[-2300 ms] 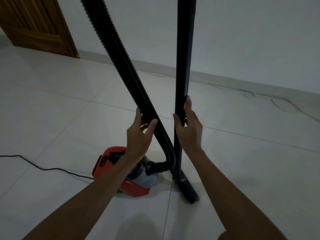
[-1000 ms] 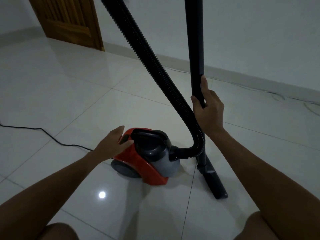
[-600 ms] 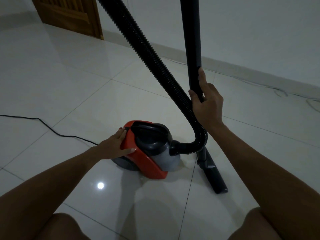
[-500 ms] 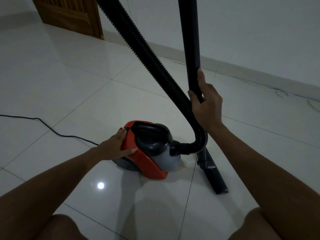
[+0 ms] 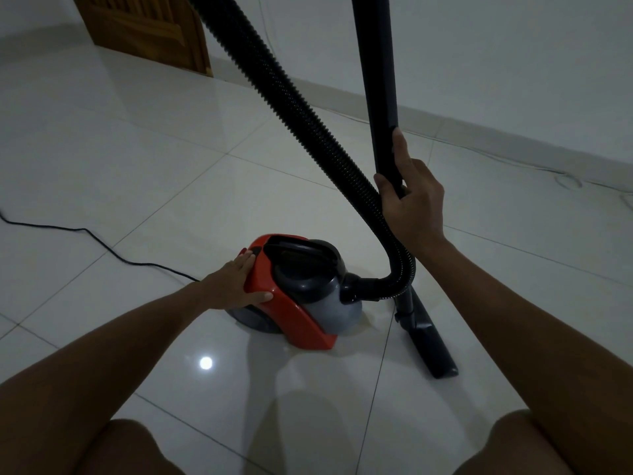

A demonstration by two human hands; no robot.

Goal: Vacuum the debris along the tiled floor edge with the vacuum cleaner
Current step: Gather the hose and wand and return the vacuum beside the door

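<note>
Likely a home room: glossy tiled floor (image 5: pixel 137 159), wooden door (image 5: pixel 144 29), skirting (image 5: pixel 513 132)

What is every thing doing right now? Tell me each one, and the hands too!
Vacuum cleaner body: sitting on the tiled floor, hose plugged into its front.
Hose: bent low, rising up out of view.
Wand: standing upright.
Floor nozzle: resting flat on the tiles.
Left hand: pressing flat on the red rear of the body.
Right hand: gripping the wand.
Power cord: lying loose on the floor.
Wooden door: only partly seen.
</note>
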